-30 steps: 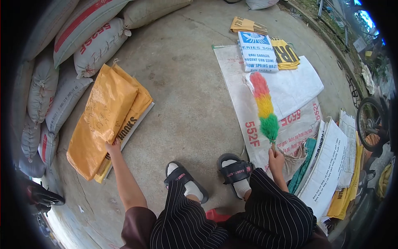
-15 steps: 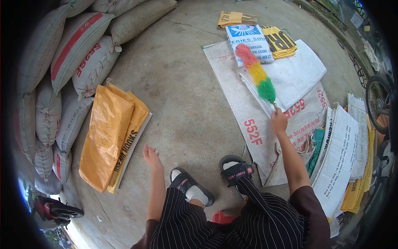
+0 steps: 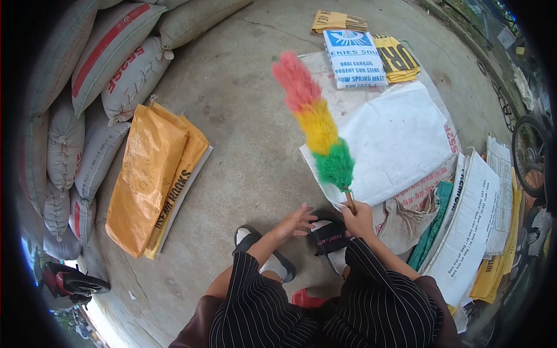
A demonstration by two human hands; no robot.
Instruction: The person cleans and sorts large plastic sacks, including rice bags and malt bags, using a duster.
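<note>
A fluffy duster [image 3: 321, 129], banded red, yellow and green, is held up by its thin handle in my right hand [image 3: 358, 218]. Its head points up and to the left, over the bare concrete and the edge of a white woven sack [image 3: 386, 139]. My left hand [image 3: 297, 221] hovers beside the right one, fingers apart and holding nothing, above my sandals. The white sack lies flat on a larger sack printed 552F [image 3: 426, 200]. Beyond it sit a folded white-and-blue malt sack [image 3: 355, 61] and a folded yellow sack [image 3: 397, 58].
Stuffed sacks [image 3: 110, 52] are piled at the left. Folded orange sacks [image 3: 148, 180] lie in front of them. At the right are stacked flat sacks [image 3: 467, 214] and a bicycle wheel [image 3: 528, 153]. A red seat [image 3: 307, 298] shows beneath me.
My right hand has drawn the duster back toward me and left, off the malt sack. My left hand has moved right, close to it. The white sack's near edge now lies closer to me.
</note>
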